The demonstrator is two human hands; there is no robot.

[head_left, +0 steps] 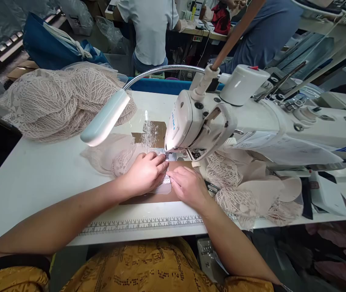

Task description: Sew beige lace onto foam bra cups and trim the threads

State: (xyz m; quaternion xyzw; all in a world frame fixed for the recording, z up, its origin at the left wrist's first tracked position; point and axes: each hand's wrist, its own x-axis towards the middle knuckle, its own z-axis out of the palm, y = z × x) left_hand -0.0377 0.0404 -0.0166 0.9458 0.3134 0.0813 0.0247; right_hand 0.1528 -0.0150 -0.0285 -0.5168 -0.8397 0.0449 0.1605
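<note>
A white sewing machine (209, 121) stands on a white table (39, 178). My left hand (144, 172) lies on a pale pink lace piece (121, 156) just before the needle, its fingers bent and pressing the fabric down. My right hand (188, 186) rests beside it, with fingers curled on the same piece's white trim (164, 187). Both hands are close together, right under the machine head. The needle itself is mostly hidden by my fingers.
A heap of pink lace (60, 101) lies at the back left. More lace pieces and cups (252, 190) sit to the right under the machine arm. A gooseneck lamp (106, 117) hangs over the work. A ruler strip (142, 225) runs along the front edge. Two people sit beyond the table.
</note>
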